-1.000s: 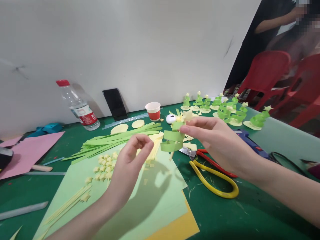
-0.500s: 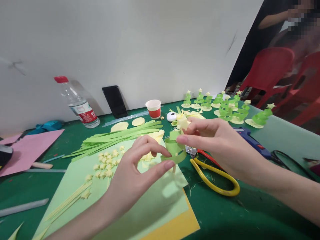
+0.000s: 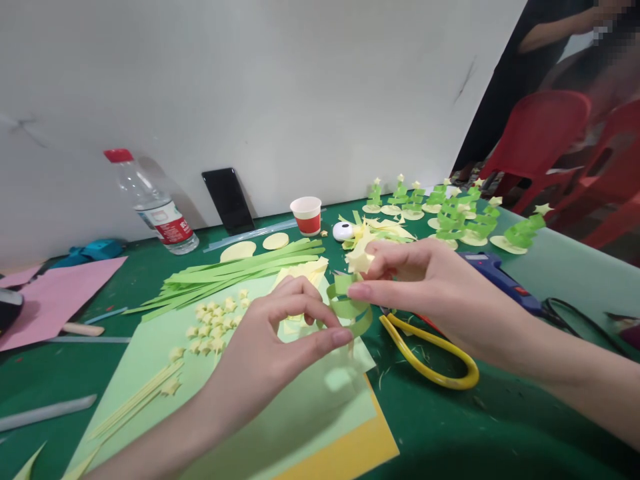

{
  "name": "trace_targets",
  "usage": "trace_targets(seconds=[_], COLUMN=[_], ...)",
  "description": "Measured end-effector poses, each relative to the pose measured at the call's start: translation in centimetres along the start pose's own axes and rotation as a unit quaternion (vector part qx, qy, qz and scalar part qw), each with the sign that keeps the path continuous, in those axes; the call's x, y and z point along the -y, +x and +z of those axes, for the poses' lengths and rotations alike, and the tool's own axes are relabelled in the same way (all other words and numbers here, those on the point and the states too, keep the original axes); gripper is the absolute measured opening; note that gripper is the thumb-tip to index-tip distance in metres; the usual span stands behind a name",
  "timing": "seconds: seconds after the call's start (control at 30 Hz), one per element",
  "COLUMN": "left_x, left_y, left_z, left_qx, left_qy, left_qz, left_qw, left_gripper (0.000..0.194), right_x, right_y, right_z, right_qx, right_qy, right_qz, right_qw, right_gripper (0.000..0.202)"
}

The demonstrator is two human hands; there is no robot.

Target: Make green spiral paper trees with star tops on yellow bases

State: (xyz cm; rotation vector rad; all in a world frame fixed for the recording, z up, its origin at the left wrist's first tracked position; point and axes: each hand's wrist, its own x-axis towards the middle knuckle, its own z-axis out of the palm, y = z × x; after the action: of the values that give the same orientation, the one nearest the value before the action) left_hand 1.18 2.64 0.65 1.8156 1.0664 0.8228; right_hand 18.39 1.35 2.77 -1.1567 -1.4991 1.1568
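Observation:
A curled green paper strip [image 3: 345, 307] hangs above the light green paper sheet [image 3: 280, 400], its loops wound into a spiral. My left hand [image 3: 285, 340] pinches its lower loop between thumb and forefinger. At its top, my right hand [image 3: 415, 280] is closed with the thumb against the strip. A pale yellow paper star [image 3: 359, 257] sits at the upper end beside my right fingertips. Under my right hand lie yellow-handled scissors [image 3: 435, 373], their blades mostly hidden. Small folded paper stars [image 3: 213, 327] lie grouped on the sheet, left of my left hand.
Green paper strips [image 3: 240, 267] lie behind my left hand. At the back stand a water bottle [image 3: 163, 213], a phone [image 3: 229, 200] and a paper cup [image 3: 306, 217]. Several finished spiral trees [image 3: 483, 223] stand at the right, near a blue glue gun [image 3: 500, 280]. A person [image 3: 545, 47] is beyond.
The star and the top of the spiral have dipped slightly in my right hand. My left fingers have shifted a little to the right along the lower loop.

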Motion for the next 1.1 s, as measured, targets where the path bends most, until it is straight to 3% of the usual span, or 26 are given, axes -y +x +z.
trace_targets(seconds=[0.2, 0.43, 0.77, 0.87, 1.0, 1.1], left_x=[0.0, 1.5, 4.0, 4.0, 4.6, 5.5], left_y=[0.2, 2.0, 3.7, 4.1, 4.7, 5.0], left_z=[-0.3, -1.8, -2.7, -4.1, -7.3, -9.4], left_qx=[-0.017, -0.196, -0.178, -0.205, -0.244, -0.213], left_qy=[0.027, 0.005, 0.012, 0.051, 0.118, 0.182], left_qz=[0.006, -0.024, -0.042, -0.034, -0.032, -0.055], left_qw=[0.999, 0.980, 0.983, 0.977, 0.962, 0.958], left_gripper=[0.020, 0.022, 0.017, 0.017, 0.015, 0.013], right_x=[-0.6, -1.6, -2.9, -2.9, -2.7, -2.6], right_y=[0.2, 2.2, 3.7, 3.6, 3.3, 3.2], right_z=[-0.3, -1.5, -2.8, -2.7, -2.5, -2.4], right_qx=[0.008, -0.061, -0.108, -0.107, -0.094, -0.077], right_qy=[-0.015, -0.110, -0.087, -0.081, -0.077, -0.078], right_qz=[-0.016, -0.034, 0.032, 0.039, 0.043, 0.048], right_qw=[1.000, 0.991, 0.990, 0.990, 0.992, 0.993], right_gripper=[0.021, 0.018, 0.024, 0.025, 0.026, 0.027])
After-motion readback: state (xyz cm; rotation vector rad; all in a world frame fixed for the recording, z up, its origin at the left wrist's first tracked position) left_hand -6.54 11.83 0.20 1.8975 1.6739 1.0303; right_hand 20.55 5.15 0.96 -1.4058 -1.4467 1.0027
